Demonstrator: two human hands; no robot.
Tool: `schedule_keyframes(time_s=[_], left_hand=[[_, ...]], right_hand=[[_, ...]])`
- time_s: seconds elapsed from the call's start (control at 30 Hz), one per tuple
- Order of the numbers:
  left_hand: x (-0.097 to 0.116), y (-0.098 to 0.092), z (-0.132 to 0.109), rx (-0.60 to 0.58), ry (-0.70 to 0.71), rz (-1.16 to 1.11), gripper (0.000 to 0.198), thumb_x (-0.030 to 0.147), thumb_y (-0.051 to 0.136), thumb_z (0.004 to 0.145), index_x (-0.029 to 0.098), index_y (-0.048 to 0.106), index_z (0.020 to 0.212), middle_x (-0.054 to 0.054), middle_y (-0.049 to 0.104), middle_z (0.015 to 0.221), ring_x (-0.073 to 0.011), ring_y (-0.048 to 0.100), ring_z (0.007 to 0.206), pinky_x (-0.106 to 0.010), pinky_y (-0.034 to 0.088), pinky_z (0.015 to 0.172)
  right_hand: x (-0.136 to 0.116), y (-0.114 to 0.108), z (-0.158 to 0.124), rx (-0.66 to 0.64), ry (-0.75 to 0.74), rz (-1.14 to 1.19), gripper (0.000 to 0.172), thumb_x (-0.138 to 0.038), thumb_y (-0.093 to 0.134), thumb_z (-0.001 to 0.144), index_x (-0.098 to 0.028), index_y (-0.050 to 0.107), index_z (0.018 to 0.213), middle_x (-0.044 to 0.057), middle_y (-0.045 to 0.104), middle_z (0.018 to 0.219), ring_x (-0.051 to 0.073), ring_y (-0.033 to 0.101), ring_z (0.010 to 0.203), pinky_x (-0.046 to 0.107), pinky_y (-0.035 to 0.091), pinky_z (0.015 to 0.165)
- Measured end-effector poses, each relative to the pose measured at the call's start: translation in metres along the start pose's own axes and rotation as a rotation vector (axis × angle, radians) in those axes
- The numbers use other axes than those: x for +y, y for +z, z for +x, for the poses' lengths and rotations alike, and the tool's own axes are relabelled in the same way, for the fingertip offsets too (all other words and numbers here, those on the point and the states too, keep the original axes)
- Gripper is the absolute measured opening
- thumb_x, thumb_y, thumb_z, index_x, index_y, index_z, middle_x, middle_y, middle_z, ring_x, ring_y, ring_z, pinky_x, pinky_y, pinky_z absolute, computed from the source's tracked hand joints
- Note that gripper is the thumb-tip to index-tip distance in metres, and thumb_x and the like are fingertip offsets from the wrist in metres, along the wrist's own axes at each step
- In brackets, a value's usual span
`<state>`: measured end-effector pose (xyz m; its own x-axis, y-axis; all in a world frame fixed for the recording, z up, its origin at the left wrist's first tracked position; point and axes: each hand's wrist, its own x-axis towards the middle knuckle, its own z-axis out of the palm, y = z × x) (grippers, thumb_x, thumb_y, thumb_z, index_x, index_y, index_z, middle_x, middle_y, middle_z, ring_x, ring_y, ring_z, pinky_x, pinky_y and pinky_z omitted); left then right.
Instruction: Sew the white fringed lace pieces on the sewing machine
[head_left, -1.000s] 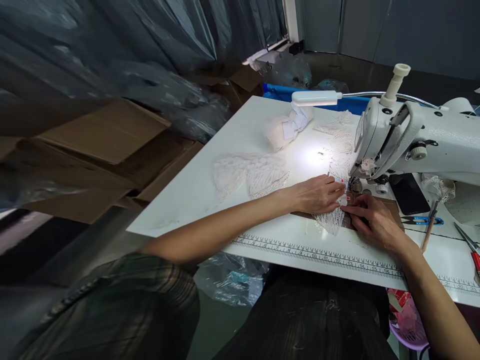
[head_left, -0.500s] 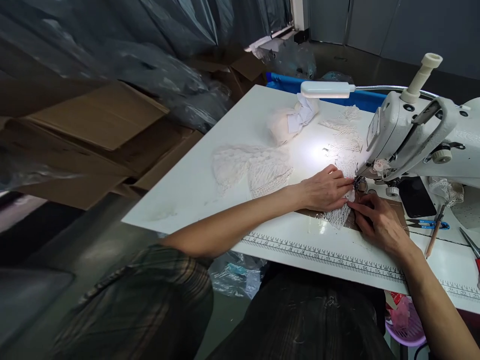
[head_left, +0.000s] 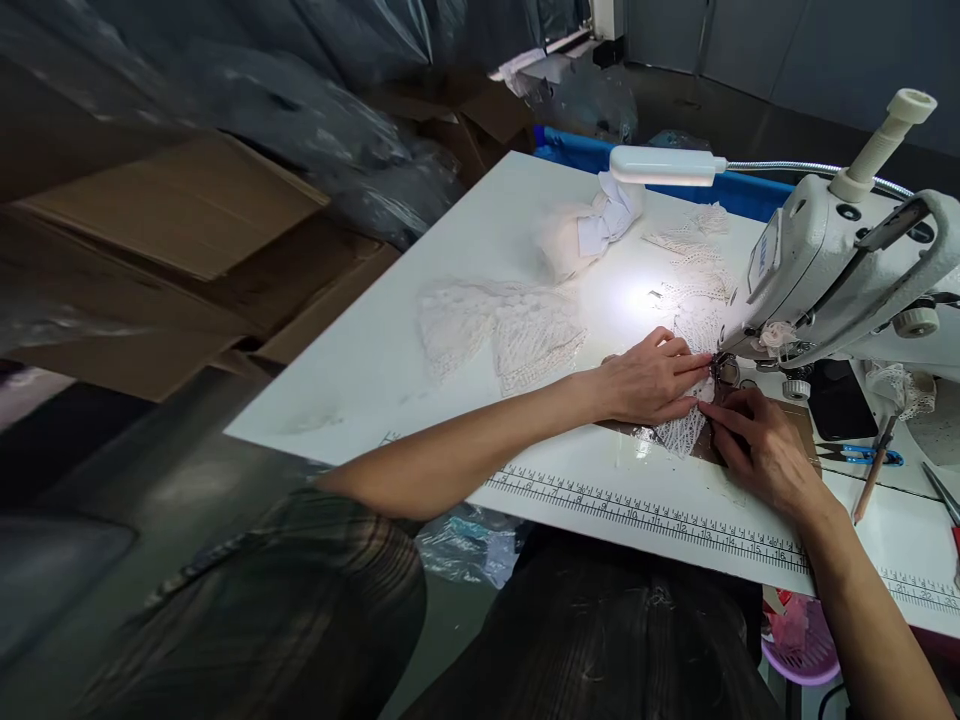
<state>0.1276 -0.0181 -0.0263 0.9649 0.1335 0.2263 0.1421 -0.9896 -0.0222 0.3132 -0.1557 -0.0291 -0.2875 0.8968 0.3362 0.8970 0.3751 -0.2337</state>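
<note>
A strip of white lace [head_left: 682, 436] runs under the needle area of a white sewing machine [head_left: 799, 255]. My left hand [head_left: 651, 380] lies over the lace, palm down with fingers stretched toward the presser foot [head_left: 720, 365]. On the near right side of the strip, my right hand [head_left: 759, 445] has thumb and forefinger together at the lace edge, its other fingers curled. More lace [head_left: 697, 270] trails behind the needle on the table. To the left rest separate lace pieces [head_left: 517, 330].
A pale bundle with a white tie [head_left: 592, 230] sits at the back of the white table [head_left: 360, 390]. Right of my hands are a black phone [head_left: 841, 400], blue thread snips [head_left: 862, 455] and a pencil [head_left: 872, 480]. Cardboard boxes [head_left: 180, 210] stand at left.
The view has shifted slightly, so the machine appears farther right. Both hands keep nearly the same place on the lace by the presser foot.
</note>
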Motion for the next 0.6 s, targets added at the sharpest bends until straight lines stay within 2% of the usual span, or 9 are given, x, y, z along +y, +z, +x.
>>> schedule_keyframes(time_s=[0.33,0.6], left_hand=[[0.0028,-0.0024,0.0003,-0.014,-0.004,0.057,0.043,0.035,0.035,0.101,0.012,0.061,0.126,-0.013,0.058,0.138,-0.0259,0.056,0.104,-0.042,0.035,0.094],[0.0038,-0.0005,-0.0012,0.011,-0.026,0.047,0.041,0.035,0.037,0.101,0.013,0.061,0.125,-0.013,0.059,0.137,-0.0256,0.056,0.106,-0.041,0.034,0.096]], right_hand=[[0.0023,0.0015,-0.0005,0.006,0.046,0.089,0.032,-0.023,0.049,0.094,-0.026,0.071,0.116,0.009,0.061,0.097,0.019,0.061,0.081,0.034,0.055,0.069],[0.0003,-0.001,0.0004,-0.041,0.07,0.065,0.033,-0.025,0.048,0.094,-0.028,0.069,0.119,0.008,0.059,0.097,0.018,0.06,0.082,0.033,0.055,0.07]])
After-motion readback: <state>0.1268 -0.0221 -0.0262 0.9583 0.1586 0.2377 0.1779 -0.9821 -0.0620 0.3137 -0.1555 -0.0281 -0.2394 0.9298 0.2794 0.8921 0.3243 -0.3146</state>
